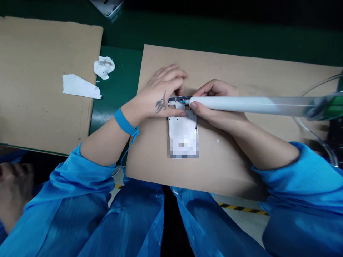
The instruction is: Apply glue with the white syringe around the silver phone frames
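A silver phone frame (pixel 183 126) lies flat on the cardboard, its dark, cut-out end away from me. My left hand (pixel 167 87) grips that far end, thumb across the metal and fingers curled around the upper edge. In my right hand (pixel 215 98) is a long dispensing syringe (pixel 235 103) filled with white material, held almost level. Its thin bluish tip points left and reaches the cut-out end of the frame, between my two hands. Whether the tip touches the metal I cannot tell. A blue wrist strap (pixel 124 122) with a coiled cord circles my left wrist.
Under the work is a cardboard sheet (pixel 160 167) on a green table (pixel 118 89). Another cardboard sheet (pixel 45 78) lies left, with crumpled tissue (pixel 104 67) and a flat paper piece (pixel 80 86). Clear tubing (pixel 318 137) runs at right. Another person's hand (pixel 16 189) shows lower left.
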The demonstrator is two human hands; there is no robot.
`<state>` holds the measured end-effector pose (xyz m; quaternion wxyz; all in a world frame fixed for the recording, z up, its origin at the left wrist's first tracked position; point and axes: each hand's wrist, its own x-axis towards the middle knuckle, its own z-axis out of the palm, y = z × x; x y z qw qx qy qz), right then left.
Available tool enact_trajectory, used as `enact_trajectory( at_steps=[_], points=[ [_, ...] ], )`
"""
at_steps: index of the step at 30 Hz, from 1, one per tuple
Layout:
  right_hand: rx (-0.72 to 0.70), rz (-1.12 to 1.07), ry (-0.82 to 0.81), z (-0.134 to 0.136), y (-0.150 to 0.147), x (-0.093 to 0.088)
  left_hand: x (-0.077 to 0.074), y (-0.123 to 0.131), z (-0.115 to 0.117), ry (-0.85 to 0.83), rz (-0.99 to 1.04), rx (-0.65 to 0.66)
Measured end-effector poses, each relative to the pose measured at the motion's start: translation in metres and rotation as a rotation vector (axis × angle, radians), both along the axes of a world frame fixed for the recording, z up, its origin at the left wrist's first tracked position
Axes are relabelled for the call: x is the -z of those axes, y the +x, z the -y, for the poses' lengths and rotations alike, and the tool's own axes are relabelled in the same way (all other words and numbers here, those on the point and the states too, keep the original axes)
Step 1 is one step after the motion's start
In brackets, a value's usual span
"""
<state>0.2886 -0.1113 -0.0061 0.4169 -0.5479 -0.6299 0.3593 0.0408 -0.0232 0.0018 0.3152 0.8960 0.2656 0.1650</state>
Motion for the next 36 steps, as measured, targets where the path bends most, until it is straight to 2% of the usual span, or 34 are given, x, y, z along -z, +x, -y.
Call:
enact_trajectory(
  at_steps=[24, 36],
  points=[
    [0.049, 0.027, 0.005, 0.003, 0.0, -0.002, -0.002, 0.0, 0.0, -0.023, -0.01, -0.003],
    [0.07, 0.045, -0.033, 0.005, -0.004, -0.01, -0.002, -0.001, 0.0, -0.022, -0.018, -0.004]
  ],
)
